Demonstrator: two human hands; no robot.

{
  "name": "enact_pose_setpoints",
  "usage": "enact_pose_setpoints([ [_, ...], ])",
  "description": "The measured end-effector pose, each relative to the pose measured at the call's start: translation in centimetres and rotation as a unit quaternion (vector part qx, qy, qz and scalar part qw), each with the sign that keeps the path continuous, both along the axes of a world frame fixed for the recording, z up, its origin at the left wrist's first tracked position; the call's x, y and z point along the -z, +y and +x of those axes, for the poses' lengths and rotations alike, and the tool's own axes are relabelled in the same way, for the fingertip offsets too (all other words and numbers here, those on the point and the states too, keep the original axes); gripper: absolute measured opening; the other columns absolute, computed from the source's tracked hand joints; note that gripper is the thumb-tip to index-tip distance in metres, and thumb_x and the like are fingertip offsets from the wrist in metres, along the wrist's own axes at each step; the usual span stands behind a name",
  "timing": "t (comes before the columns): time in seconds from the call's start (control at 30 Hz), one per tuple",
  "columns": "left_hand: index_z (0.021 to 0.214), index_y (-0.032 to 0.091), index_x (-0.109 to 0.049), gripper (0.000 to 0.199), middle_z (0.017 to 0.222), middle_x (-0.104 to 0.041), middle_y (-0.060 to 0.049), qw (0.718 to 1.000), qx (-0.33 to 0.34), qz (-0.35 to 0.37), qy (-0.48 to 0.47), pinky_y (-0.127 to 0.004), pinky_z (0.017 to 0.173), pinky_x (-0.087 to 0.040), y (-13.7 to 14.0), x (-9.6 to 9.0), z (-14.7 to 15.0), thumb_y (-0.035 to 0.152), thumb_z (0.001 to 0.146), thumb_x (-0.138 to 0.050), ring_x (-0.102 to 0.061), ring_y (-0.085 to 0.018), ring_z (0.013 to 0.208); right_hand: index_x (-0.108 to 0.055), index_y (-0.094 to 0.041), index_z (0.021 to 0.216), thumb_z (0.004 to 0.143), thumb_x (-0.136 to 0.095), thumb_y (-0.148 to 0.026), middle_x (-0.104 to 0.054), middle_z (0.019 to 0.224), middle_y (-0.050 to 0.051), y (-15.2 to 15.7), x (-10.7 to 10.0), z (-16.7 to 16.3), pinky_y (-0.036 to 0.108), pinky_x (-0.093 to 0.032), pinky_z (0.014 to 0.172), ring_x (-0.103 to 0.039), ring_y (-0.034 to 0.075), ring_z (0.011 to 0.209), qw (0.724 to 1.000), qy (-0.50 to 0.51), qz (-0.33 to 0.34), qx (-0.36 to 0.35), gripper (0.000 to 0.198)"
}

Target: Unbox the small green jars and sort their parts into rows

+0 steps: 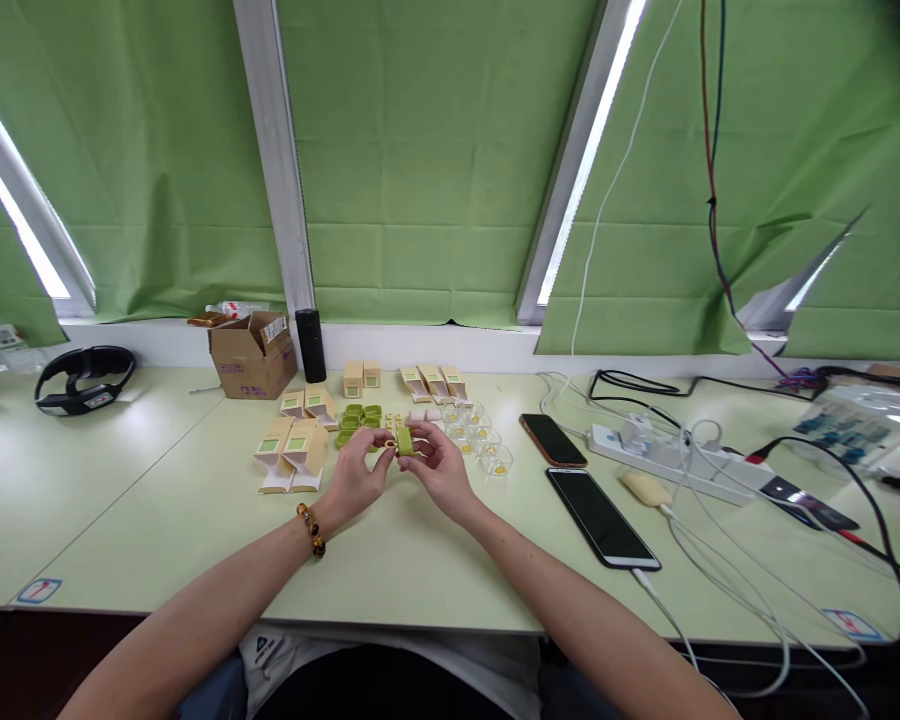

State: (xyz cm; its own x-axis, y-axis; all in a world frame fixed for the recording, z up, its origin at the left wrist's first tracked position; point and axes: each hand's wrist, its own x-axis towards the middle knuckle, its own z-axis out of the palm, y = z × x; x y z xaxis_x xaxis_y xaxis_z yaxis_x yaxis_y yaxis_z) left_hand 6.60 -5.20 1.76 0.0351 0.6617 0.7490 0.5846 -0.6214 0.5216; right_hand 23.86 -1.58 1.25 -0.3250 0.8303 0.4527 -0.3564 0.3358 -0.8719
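Observation:
Both hands meet over the middle of the table. My right hand (444, 475) is closed on a small green plastic piece (405, 441), held upright between thumb and fingers. Right beside it, my left hand (360, 475) pinches a small tan, ring-like piece (391, 446); whether the two pieces touch, I cannot tell. Behind my left hand are several small green trays (351, 422). Tiny tan pieces (394, 420) lie just beyond the hands, near pale pink blocks (423, 413). To the right of my right hand stand several clear plastic cups (497, 461) with yellow spots inside.
Open cream cartons (304, 445) stand left of the hands, with more cartons (435, 383) behind. A cardboard box (252, 358) and black cylinder (310, 346) are near the wall. Two phones (604, 518), a power strip (675, 463) and loose cables lie right; a black headset (85, 380) lies left.

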Motion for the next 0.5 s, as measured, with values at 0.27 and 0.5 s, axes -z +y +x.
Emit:
enact_pose_setpoints([
  [0.27,0.098,0.020,-0.067,0.007,0.087,-0.071,-0.005,1.000,0.003,-0.001,-0.006,-0.032,0.071,-0.056,-0.17,-0.16,-0.18,0.020,0.092,-0.063,-0.068,-0.018,0.077,-0.063,-0.027,0.119,0.073,-0.090,-0.032,-0.072,0.090,0.000,0.08,0.43,0.19,0.039,-0.063,0.087,-0.074,0.020,0.088,1.000,-0.030,-0.003,-0.004,0.054],
  [0.5,0.092,0.020,-0.068,0.004,0.080,-0.073,-0.003,1.000,0.012,-0.017,-0.015,-0.031,0.067,-0.054,-0.04,0.02,-0.35,0.020,0.089,-0.065,-0.068,-0.018,0.072,-0.063,-0.026,0.117,0.071,-0.092,-0.038,-0.072,0.094,0.001,0.37,0.86,0.19,0.041,-0.065,0.087,-0.074,0.021,0.089,1.000,-0.023,0.002,-0.009,0.055],
])
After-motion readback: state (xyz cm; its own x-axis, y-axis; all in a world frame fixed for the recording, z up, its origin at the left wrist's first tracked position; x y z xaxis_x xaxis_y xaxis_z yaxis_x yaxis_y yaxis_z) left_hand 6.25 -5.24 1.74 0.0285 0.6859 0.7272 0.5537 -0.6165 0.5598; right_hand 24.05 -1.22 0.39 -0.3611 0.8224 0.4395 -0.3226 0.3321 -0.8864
